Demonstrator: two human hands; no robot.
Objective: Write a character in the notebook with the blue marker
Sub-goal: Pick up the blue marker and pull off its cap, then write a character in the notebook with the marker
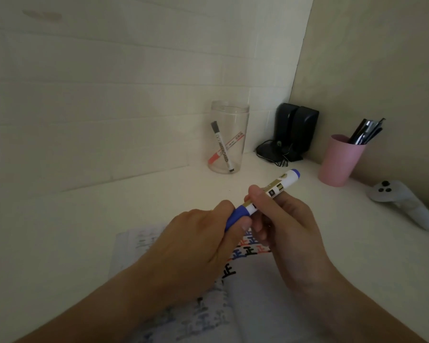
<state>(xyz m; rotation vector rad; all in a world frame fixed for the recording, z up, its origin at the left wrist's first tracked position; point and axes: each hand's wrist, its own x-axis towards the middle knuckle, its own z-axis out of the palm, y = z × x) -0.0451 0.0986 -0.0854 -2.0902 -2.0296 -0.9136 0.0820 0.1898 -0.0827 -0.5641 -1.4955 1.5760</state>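
I hold the blue marker [280,185] with both hands, above the open notebook [245,288]. My left hand [196,243] is closed around its blue cap [238,214] at the lower left end. My right hand [282,224] grips the white and gold barrel, whose blue rear end points up and to the right. The cap still sits against the barrel. On the notebook page, black, red and blue characters show between and under my hands, partly hidden by them.
A clear plastic cup [229,137] holding two whiteboard markers stands at the back. Black speakers [295,131] with cables sit in the corner. A pink cup [339,160] of pens and a white controller [401,203] are on the right of the white desk [84,231].
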